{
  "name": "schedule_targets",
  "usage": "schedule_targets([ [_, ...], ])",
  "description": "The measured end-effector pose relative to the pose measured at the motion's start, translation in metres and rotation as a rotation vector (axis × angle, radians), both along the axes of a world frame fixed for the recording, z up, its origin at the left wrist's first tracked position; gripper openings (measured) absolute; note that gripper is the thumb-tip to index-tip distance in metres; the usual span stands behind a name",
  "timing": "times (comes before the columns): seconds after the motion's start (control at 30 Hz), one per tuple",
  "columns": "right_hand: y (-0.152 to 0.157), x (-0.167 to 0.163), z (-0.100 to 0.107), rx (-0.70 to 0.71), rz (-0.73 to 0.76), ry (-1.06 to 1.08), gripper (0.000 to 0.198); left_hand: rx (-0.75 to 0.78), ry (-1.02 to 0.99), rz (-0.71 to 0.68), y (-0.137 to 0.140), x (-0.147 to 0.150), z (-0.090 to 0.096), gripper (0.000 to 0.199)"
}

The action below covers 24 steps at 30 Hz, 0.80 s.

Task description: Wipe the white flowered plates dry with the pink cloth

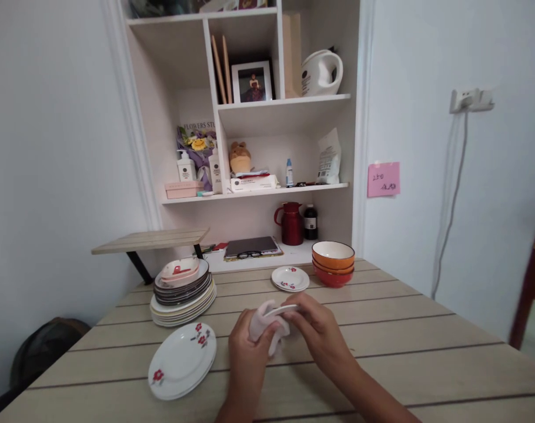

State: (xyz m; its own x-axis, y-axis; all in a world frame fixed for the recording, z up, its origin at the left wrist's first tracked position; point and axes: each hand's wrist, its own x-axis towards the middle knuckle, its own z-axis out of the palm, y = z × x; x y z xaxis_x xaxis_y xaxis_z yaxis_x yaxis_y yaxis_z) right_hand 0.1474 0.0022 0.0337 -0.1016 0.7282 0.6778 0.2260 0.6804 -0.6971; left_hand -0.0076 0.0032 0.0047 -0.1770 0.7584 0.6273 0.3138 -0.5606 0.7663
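In the middle of the view, my right hand pinches the rim of a small white plate, seen nearly edge-on above the table. My left hand is closed on a white cloth, which wraps around the plate's left side. Parts of the plate are hidden by the cloth and my fingers. Just beyond my hands lie small flower-patterned plates, stacked. Left of my left hand, larger oval plates with red flowers are stacked on the table.
A tall pile of plates topped by small dishes stands at the back left, beside a raised wooden shelf. Stacked orange and red bowls stand at the back right. Behind the slatted table, a red jug and a laptop occupy the ledge.
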Motion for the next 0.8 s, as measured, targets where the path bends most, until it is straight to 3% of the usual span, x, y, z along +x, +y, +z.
schedule_targets([
  [0.37, 0.004, -0.012, -0.014, -0.281, 0.069, 0.460, 0.024, -0.201, -0.320, -0.059, 0.004, 0.003, 0.003, 0.045],
  [0.57, 0.006, -0.018, -0.015, -0.363, 0.114, 0.689, 0.027, -0.266, -0.349, -0.033, 0.008, 0.005, -0.001, 0.050],
  [0.7, 0.009, -0.014, -0.015, -0.385, 0.166, 0.614, 0.027, -0.264, -0.245, 0.050, 0.010, 0.002, -0.005, 0.045],
  [0.8, 0.011, -0.007, -0.012, -0.270, 0.053, 0.361, 0.025, -0.136, -0.123, 0.132, 0.009, -0.001, -0.006, 0.035],
])
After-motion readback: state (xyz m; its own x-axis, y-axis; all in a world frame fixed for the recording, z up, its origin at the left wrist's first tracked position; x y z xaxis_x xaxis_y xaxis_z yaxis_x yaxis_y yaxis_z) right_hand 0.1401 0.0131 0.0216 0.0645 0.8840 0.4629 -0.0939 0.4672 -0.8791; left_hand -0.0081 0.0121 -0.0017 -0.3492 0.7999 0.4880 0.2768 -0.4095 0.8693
